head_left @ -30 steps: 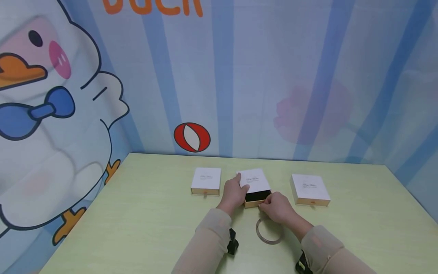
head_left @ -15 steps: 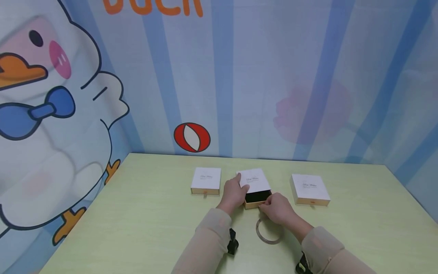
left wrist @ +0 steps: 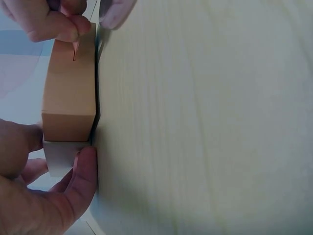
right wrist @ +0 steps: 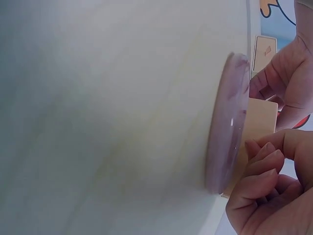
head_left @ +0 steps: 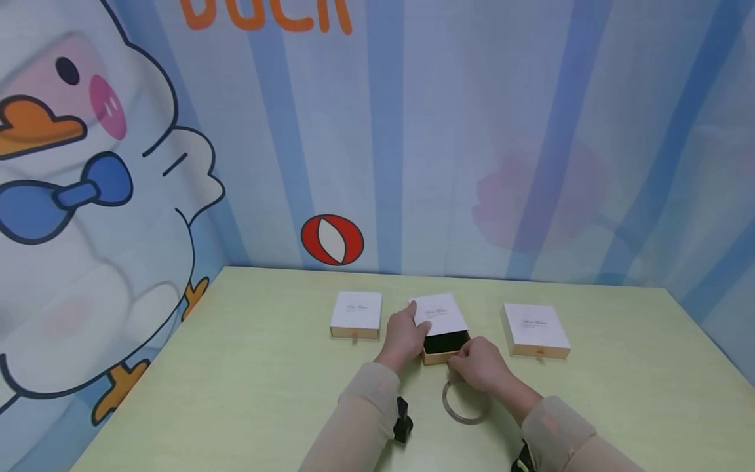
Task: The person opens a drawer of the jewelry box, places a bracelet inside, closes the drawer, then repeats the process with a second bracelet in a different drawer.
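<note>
A white box sleeve (head_left: 445,316) with dark lettering lies in the middle of the table. Its tan drawer (head_left: 436,358) is pulled partly out toward me, with a black interior showing. My left hand (head_left: 403,339) grips the sleeve at its left side, fingers and thumb around it in the left wrist view. My right hand (head_left: 482,368) pinches a small orange ribbon tab (left wrist: 75,53) on the drawer's front. Just in front of the drawer lies a bangle (head_left: 462,419), pale mauve with darker marks in the right wrist view.
One closed white box (head_left: 356,313) with a tan front stands to the left, and a similar box (head_left: 535,328) to the right. Behind the pale table (head_left: 248,380) hangs a blue striped backdrop (head_left: 436,131) with a cartoon duck.
The drawer has slid slightly farther out of the sleeve toward me, with the right hand moving along. The left hand keeps its hold, and the head view has tilted a little.
</note>
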Demonstrator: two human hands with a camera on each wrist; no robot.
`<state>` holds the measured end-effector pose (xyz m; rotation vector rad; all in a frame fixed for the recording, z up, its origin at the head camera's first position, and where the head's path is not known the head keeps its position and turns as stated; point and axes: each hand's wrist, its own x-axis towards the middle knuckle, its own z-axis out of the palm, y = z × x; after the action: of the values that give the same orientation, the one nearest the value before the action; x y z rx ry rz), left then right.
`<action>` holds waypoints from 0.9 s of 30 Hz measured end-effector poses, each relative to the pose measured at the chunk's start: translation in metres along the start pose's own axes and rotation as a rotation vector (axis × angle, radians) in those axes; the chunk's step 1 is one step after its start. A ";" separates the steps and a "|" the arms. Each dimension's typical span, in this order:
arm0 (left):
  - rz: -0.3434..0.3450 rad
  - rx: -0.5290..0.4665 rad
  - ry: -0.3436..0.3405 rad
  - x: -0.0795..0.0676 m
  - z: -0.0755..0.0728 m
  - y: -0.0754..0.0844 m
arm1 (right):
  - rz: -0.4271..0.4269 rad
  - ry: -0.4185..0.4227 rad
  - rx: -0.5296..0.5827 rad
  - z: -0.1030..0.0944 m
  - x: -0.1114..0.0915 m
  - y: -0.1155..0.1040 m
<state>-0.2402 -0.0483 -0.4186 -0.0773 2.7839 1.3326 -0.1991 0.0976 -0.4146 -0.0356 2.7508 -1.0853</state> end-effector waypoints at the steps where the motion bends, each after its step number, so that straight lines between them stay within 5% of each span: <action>1: 0.003 -0.001 0.003 0.000 0.000 0.000 | -0.001 0.002 0.001 0.000 0.000 0.000; 27: 0.004 0.001 -0.004 0.002 0.000 -0.001 | 0.006 0.013 0.008 0.001 -0.005 0.001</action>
<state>-0.2420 -0.0489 -0.4197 -0.0697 2.7827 1.3313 -0.1938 0.0982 -0.4152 -0.0187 2.7566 -1.0984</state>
